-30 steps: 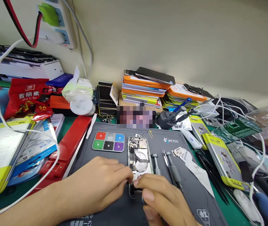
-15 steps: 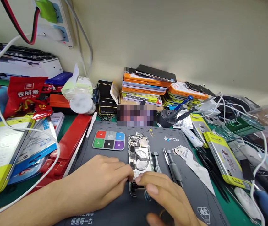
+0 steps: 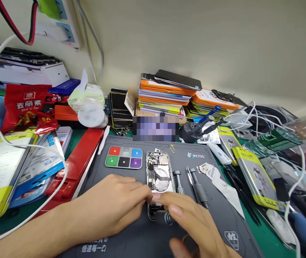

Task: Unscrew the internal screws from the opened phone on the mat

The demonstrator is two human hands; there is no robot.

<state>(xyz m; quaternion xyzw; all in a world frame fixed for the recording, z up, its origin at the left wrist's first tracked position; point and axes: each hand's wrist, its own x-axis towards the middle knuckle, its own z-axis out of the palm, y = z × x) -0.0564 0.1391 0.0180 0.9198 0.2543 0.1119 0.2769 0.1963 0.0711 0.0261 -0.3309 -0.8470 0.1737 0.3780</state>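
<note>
An opened smartphone point(image 3: 166, 168) with its inner parts exposed lies upright on the dark grey mat point(image 3: 131, 238). My left hand point(image 3: 120, 202) is closed, its fingertips bunched at the phone's lower left edge; whatever they pinch is hidden. From the right, my right hand point(image 3: 196, 222) reaches over the phone's lower part with fingers apart. Its index fingertip meets the left fingertips there. Below that index finger shows the round ribbed end of a small tool point(image 3: 169, 218), partly covered, and I cannot tell whether the hand touches it. Two grey screwdrivers point(image 3: 199, 190) and tweezers point(image 3: 193, 186) lie to the right.
A colored-square screw tray point(image 3: 123, 157) is left of the phone. Red clamp-like tool point(image 3: 74, 168) lies farther left. Behind stand stacked orange boxes point(image 3: 166, 89) and a black tool holder point(image 3: 192, 132). White cables point(image 3: 66, 172) hang at left; yellow-edged packages point(image 3: 257, 179) line the right.
The view has shifted slightly, so everything sits a little higher. My right index fingertip has moved slightly left, up against the left fingertips; the left hand keeps its pose.
</note>
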